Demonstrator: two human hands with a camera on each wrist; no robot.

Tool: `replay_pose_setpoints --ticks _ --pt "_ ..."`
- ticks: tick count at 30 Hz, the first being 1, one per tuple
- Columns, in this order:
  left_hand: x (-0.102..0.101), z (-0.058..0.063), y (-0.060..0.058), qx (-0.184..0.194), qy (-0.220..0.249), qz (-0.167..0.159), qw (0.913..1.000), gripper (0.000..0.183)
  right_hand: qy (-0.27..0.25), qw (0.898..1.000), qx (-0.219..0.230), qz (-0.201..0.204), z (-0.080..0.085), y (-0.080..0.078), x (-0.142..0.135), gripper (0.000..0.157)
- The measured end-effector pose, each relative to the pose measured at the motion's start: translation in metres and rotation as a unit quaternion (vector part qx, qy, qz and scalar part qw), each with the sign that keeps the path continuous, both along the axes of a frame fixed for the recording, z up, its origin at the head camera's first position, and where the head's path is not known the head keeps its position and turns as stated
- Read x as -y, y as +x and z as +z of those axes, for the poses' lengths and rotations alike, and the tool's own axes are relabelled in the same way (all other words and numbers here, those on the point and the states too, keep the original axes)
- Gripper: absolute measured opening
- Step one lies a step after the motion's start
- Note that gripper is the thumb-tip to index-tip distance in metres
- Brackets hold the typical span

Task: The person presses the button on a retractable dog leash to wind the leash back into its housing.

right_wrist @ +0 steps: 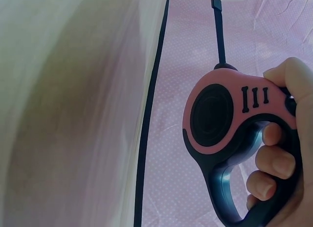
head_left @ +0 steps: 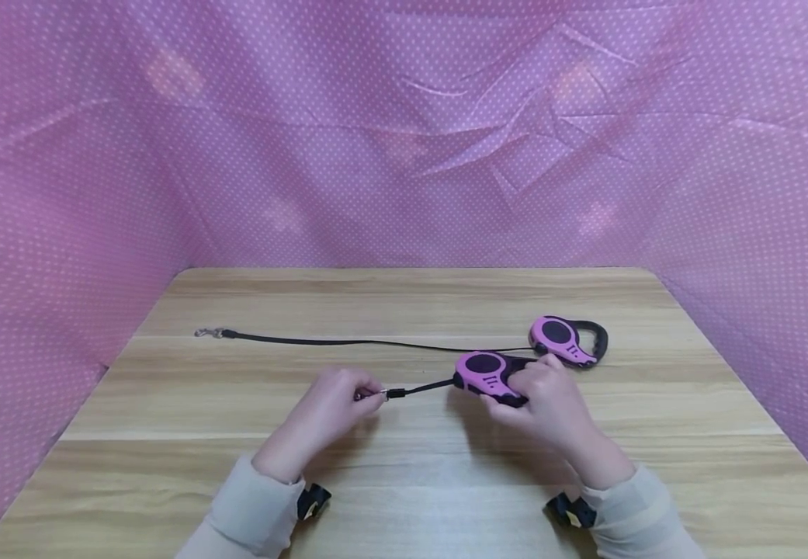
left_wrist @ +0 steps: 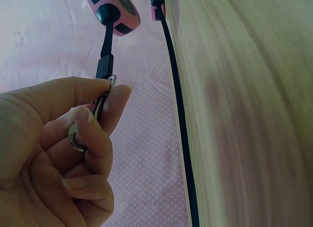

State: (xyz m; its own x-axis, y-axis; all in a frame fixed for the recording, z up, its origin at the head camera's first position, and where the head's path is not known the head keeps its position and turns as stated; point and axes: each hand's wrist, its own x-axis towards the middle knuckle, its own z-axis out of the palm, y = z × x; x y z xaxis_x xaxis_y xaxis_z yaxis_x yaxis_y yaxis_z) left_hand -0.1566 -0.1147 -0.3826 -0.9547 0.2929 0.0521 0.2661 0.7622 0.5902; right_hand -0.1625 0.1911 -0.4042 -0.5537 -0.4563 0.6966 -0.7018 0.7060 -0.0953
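A pink and black retractable dog leash (head_left: 483, 373) is held by its loop handle in my right hand (head_left: 550, 396). In the right wrist view the fingers curl through the handle, with the thumb along the top of the pink case (right_wrist: 234, 90). A short length of black strap (head_left: 431, 386) runs from the case to my left hand (head_left: 337, 404). That hand pinches the metal clip (left_wrist: 100, 102) at the strap's end between thumb and fingers, and the fingers partly hide it. In the left wrist view, the clip's lower end shows against the curled fingers.
A second pink and black retractable leash (head_left: 557, 334) lies farther back on the wooden table (head_left: 166, 466). Its black strap (head_left: 376, 342) stretches left across the tabletop, ending in a metal clip (head_left: 208, 333). Pink dotted cloth (head_left: 404, 155) hangs around the table's back and sides.
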Motion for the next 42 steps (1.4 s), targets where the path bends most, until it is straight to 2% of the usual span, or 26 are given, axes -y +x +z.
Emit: replay_pose_setpoints --ticks 5,14,21,28,42 --pt "-0.001 -0.001 0.001 -0.008 -0.005 -0.009 0.9999 0.004 0.002 1.000 0.003 0.005 0.000 0.002 0.004 0.052" --pt "-0.003 -0.002 0.001 -0.009 -0.017 -0.019 0.9996 0.008 0.013 0.999 0.039 0.000 -0.004 0.003 0.006 0.052" --pt "-0.005 -0.003 0.001 -0.010 -0.012 -0.024 0.9996 0.010 0.011 0.999 0.033 0.008 -0.006 0.003 0.009 0.054" --pt "-0.005 -0.003 0.001 -0.001 -0.008 -0.025 0.9997 0.012 0.005 1.000 0.017 0.026 -0.006 0.004 0.012 0.053" --pt "-0.006 -0.002 0.002 0.027 -0.014 -0.026 0.9992 0.014 0.015 0.999 0.038 0.022 -0.005 0.006 0.015 0.052"
